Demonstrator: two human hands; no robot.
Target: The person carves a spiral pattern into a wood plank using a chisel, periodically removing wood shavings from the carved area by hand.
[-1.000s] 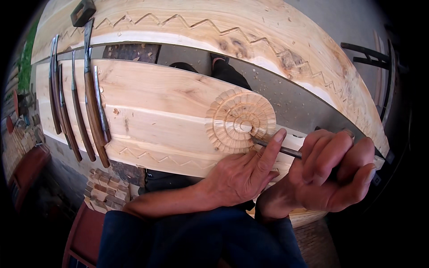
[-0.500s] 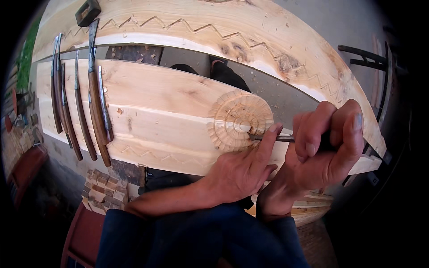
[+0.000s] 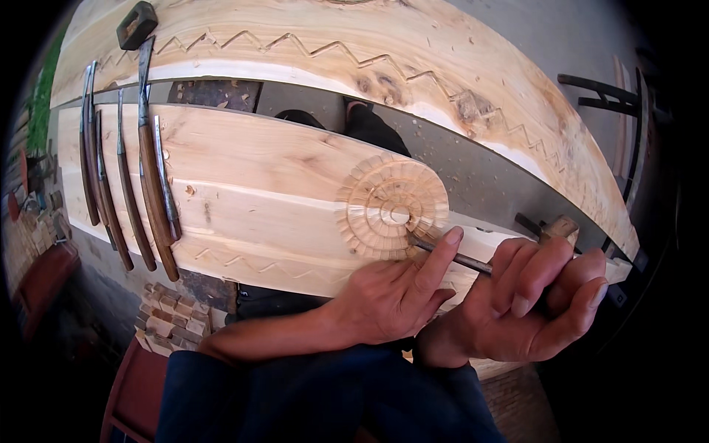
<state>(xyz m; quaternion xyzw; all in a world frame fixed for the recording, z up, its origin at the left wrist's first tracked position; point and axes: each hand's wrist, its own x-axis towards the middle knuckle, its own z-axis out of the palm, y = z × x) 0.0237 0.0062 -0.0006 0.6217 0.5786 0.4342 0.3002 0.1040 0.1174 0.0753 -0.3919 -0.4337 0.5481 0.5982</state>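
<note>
Across the pale board [image 3: 251, 210], I have a slim steel chisel [image 3: 470, 261] slanting down from the carved spiral rosette [image 3: 391, 207], its working end just below and right of the round centre. My right grip [image 3: 521, 310] is clamped on the chisel's rear part, fingers curled round it, so most of the handle is hidden from me. My left grip [image 3: 391, 303] rests along the board's near edge, forefinger stretched out against the shaft close to the tip. I cannot tell whether its other fingers pinch the steel, since they are tucked under the hand.

Just past the right grip I see a blunt wooden piece [image 3: 561, 227], partly covered. Near the board's left end, wooden-handled carving tools [image 3: 153, 184] lie crosswise in a row, blades toward the far side. Beyond the gap is a second, curved board [image 3: 295, 65] with a carved zigzag, and a dark block [image 3: 131, 35] sits on its left part. Small wooden blocks [image 3: 174, 317] are stacked at lower left.
</note>
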